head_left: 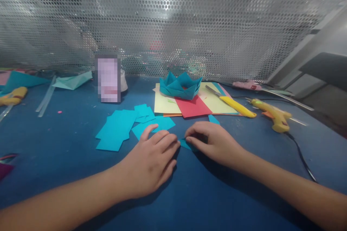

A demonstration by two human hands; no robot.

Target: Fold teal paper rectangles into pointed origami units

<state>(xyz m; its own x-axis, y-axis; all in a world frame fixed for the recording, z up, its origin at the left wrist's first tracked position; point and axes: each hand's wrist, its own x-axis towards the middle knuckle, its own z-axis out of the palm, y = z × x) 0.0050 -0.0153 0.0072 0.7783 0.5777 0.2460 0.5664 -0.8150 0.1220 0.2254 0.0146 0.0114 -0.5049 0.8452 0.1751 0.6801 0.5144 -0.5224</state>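
Note:
On the blue table, a small piece of blue paper (185, 143) lies between my two hands. The thumb and fingertips of my right hand (214, 140) pinch its right side. My left hand (154, 160) rests palm down with its fingers stretched out, the fingertips reaching the paper's left edge. Just beyond it are several loose bright blue paper pieces (116, 130), some overlapping. A folded blue paper ring with pointed peaks (180, 86) stands farther back, on a red sheet (193, 106) and a stack of coloured paper (164, 103).
A yellow-handled utility knife (237, 106) lies on the stack's right end. Beyond it are a yellow glue gun (273, 113) with a cord and a pink glue gun (246, 85). A blurred-out phone-like screen (109, 78) stands back left, near clear glue sticks (46, 97). Perforated metal (162, 25) closes the back.

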